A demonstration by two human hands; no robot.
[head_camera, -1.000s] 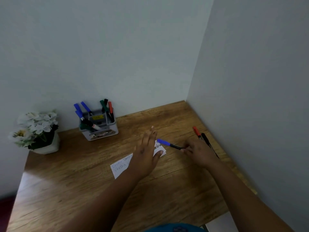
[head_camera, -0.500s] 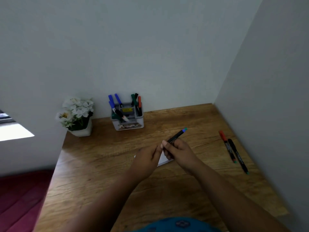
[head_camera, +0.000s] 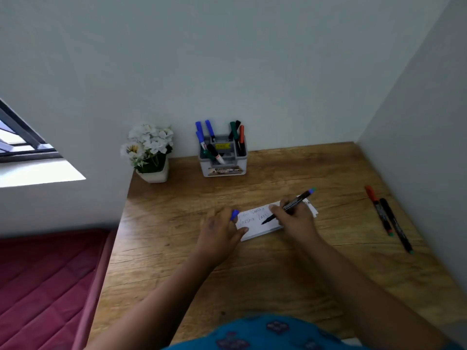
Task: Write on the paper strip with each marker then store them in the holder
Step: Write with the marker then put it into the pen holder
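Observation:
A white paper strip (head_camera: 255, 224) with handwriting lies mid-desk. My right hand (head_camera: 294, 218) grips an uncapped black-barrelled marker (head_camera: 295, 202), its tip touching the paper. My left hand (head_camera: 219, 232) rests on the strip's left end and pinches the blue cap (head_camera: 235, 214). A grey holder (head_camera: 223, 166) at the back wall carries several blue, green, black and red markers. At the right of the desk lie a red-capped marker (head_camera: 377, 209) and a black marker (head_camera: 395, 224).
A white pot of white flowers (head_camera: 149, 152) stands left of the holder at the desk's back-left corner. Walls close the desk at the back and right. A red mattress (head_camera: 48, 281) lies below the left edge. The wooden desk (head_camera: 252, 279) stretches toward me.
The cap has come off the blue marker into my left hand. My right hand turned the marker tip down onto the paper. The camera view shifted left.

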